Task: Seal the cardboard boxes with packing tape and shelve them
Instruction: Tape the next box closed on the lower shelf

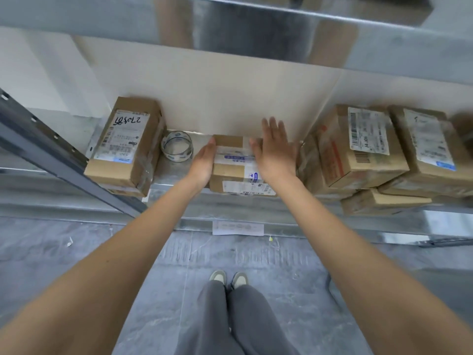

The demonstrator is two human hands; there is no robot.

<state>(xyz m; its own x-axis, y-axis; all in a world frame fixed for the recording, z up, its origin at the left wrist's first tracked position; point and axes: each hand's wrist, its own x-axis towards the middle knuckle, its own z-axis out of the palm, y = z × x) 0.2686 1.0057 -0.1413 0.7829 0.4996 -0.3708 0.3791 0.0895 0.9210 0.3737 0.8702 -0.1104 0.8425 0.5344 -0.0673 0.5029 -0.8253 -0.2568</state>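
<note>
A small cardboard box (231, 160) with tape and labels across its top sits on another labelled box (245, 187) on the metal shelf (179, 183), in the middle of the view. My left hand (203, 161) lies flat against the small box's left side, fingers straight. My right hand (275, 147) is at the box's right side, fingers straight and spread, thumb touching the top edge. A roll of clear packing tape (176, 147) lies on the shelf just left of the boxes.
A tall labelled box (125, 144) stands at the shelf's left end beside a grey upright post (51, 155). Several stacked boxes (378, 152) fill the right side. Another metal shelf (256, 29) hangs above. A paper slip (238, 228) is on the shelf's front rail.
</note>
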